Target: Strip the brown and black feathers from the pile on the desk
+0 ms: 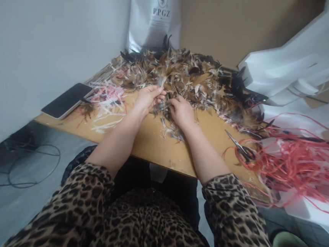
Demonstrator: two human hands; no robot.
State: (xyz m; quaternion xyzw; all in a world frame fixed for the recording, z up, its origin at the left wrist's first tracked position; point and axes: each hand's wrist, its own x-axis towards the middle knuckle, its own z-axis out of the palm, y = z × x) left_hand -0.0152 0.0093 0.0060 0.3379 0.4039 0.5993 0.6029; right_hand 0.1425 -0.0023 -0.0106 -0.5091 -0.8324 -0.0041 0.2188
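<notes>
My left hand (150, 98) pinches a pale feather (162, 82) between thumb and fingers at the near edge of a large feather pile (183, 71). Close beside it, my right hand (181, 110) is closed, its fingertips curled at a small tuft of greyish feathers (163, 107). What exactly the right fingers grip is partly hidden and blurred. Brown, black and white feathers make up the pile across the back of the wooden table (156, 146). Some loose grey-white feathers (171, 131) lie on the wood just below my hands.
A phone (67, 100) rests at the table's left edge, near pink and white strips (107, 95). To the right lie scissors (241, 147) and a heap of red strings (307, 166). A white printed bag (155, 19) stands behind; a white machine (290, 69) is at right.
</notes>
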